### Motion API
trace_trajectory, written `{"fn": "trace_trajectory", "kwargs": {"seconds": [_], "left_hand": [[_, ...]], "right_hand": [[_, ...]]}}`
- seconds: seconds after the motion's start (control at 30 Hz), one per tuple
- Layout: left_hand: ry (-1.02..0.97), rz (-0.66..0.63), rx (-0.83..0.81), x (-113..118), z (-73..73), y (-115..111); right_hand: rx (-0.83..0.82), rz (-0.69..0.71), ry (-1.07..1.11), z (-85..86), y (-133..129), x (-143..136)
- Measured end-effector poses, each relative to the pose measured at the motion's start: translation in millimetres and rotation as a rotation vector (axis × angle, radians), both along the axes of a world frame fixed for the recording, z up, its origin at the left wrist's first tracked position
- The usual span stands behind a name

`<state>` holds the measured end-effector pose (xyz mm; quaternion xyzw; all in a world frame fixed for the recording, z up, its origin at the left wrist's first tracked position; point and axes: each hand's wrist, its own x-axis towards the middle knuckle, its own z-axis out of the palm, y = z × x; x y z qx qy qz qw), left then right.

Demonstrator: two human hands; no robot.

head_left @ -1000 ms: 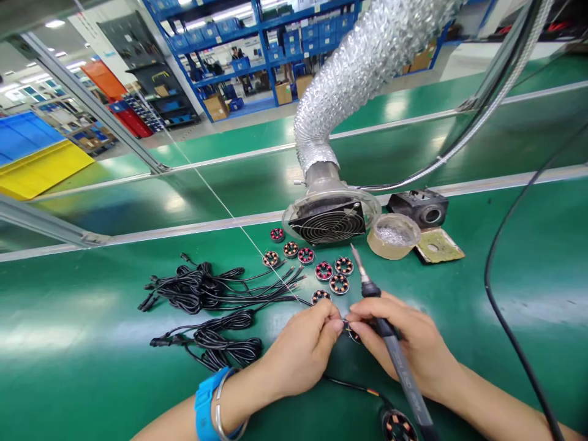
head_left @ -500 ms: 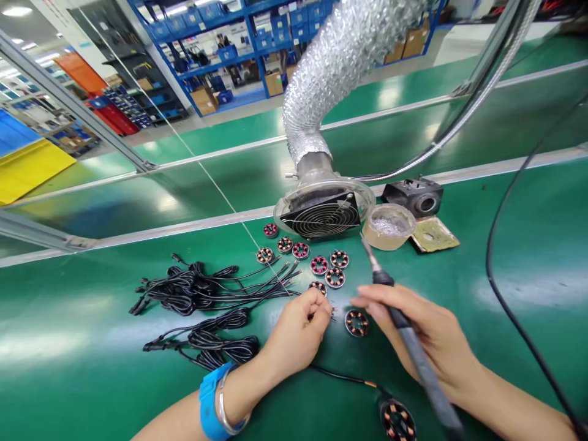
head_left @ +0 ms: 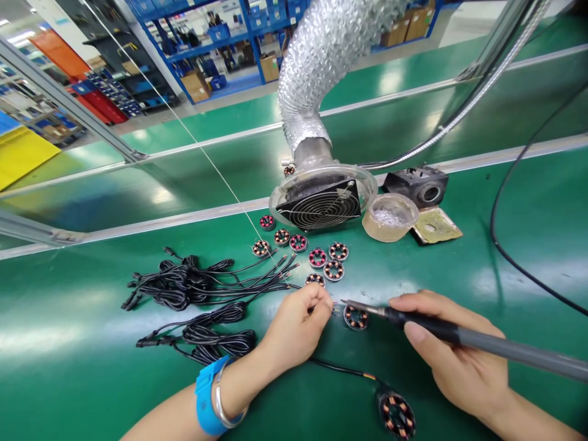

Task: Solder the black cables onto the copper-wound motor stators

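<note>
The marks on the blue boxes (head_left: pixel 219 32) at the far side are too small to read. The left hand (head_left: pixel 294 327) has its thumb and fingers pressed together, pinching thin wires (head_left: pixel 336 311), and the bare ends poke out to the right. The right hand (head_left: pixel 463 358) is curled around a soldering iron (head_left: pixel 496 345), with its thumb and fingers closed on the black grip. The iron points left, and its thin tip is very near the wire ends; I cannot tell if they touch. Just below the tip, a coil ring (head_left: pixel 356 318) lies on the green counter (head_left: pixel 82 380). A bigger-looking ring (head_left: pixel 397 416) with a black cord sits at the near side, between the hands. More small rings (head_left: pixel 317 258), some red and some copper, lie past the left hand. Bundles of black cords (head_left: pixel 184 285) lie to the left. At the far right of the rings, a round tan tub (head_left: pixel 383 231) has shiny, silvery bits in it. Beside it are a flat tray (head_left: pixel 452 232) with a yellow pad (head_left: pixel 432 228) and a black holder (head_left: pixel 413 187). A round fan hood (head_left: pixel 321 207) hangs beside the tub, under a crinkly silver pipe (head_left: pixel 305 92).
</note>
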<state>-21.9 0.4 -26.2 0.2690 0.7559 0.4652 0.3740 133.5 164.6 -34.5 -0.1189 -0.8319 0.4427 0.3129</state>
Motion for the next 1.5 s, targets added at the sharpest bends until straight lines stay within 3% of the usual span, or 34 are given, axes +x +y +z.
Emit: {"fn": "trace_trajectory", "kwargs": {"seconds": [1.07,1.5], "left_hand": [[0.041,-0.049,-0.031,0.0,0.0,-1.1],[0.026,-0.046,-0.022,-0.1,-1.8,-1.8]], "right_hand": [[0.077,0.099,0.006,9.2,-9.4,-3.0],[0.079,0.088,0.112,21.9,-8.5,-7.1]]}}
